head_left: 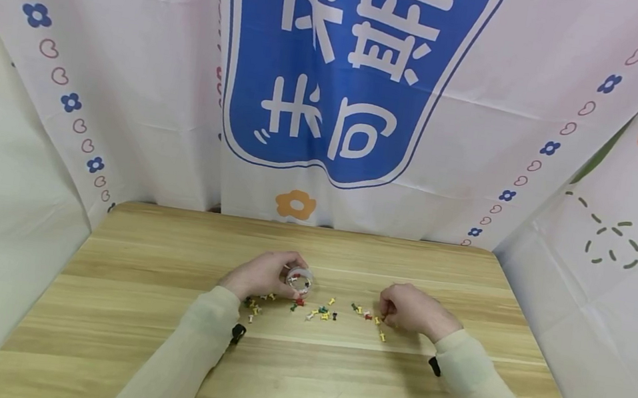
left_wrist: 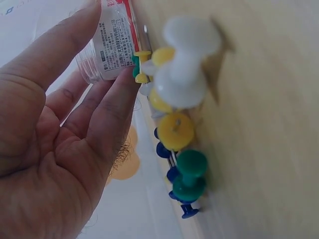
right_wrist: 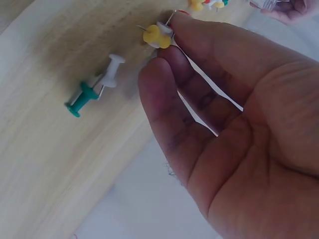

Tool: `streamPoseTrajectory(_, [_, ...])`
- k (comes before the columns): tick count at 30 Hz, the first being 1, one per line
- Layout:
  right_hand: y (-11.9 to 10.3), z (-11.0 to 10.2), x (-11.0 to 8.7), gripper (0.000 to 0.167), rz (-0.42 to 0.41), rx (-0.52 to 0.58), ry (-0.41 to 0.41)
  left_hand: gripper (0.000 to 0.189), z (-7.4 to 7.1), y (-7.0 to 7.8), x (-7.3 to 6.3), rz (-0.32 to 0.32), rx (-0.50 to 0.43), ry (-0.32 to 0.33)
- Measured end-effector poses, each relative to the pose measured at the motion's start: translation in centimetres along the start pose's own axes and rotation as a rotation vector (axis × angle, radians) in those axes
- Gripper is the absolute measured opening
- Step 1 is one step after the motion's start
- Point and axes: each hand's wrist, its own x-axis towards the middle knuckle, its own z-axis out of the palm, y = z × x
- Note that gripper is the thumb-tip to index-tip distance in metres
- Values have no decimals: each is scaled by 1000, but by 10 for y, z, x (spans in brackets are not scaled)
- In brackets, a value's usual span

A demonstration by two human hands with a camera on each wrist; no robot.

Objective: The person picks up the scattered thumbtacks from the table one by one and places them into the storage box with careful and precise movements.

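Observation:
My left hand (head_left: 263, 274) grips a small clear plastic jar (head_left: 309, 280), tilted so its round mouth faces the head camera. Some push pins show inside the jar. In the left wrist view a printed label (left_wrist: 113, 42) covers part of its side. Below that hand lie loose pins, among them a white push pin (left_wrist: 185, 62) and a green push pin (left_wrist: 190, 174). My right hand (head_left: 410, 307) is low over the table, thumb and fingertips together at a red push pin (right_wrist: 183, 13), mostly hidden behind the thumb. Yellow push pins (right_wrist: 156, 37) lie beside the fingertips.
Several push pins of mixed colours, such as a black one (head_left: 334, 316) and a yellow one (head_left: 382, 336), are scattered between the hands on the wooden table (head_left: 283, 382). A printed white cloth (head_left: 157, 137) hangs behind the table's far edge, with more cloth at both sides.

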Motion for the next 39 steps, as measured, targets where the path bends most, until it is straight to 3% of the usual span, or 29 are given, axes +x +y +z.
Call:
streamPoseTrajectory(7, [4,1,-1,27,0,3,6,51,7,7,1,-10,22,22])
streamPoseTrajectory(12, [6,2,-1,25,-1,9,9,50,15,15,4,22,43,17])
streamPoseTrajectory(19, [6,-2,2,21,16,68,31,49,24,25,9,9,47,23])
streamPoseTrajectory(30, [-6,-8,19,15,-23,133,158,53,35,40,20,32,46,12])
streamPoseTrajectory(39, [-26,-10,34,4,-69,174,259,51,36,43,23,42,48,6])
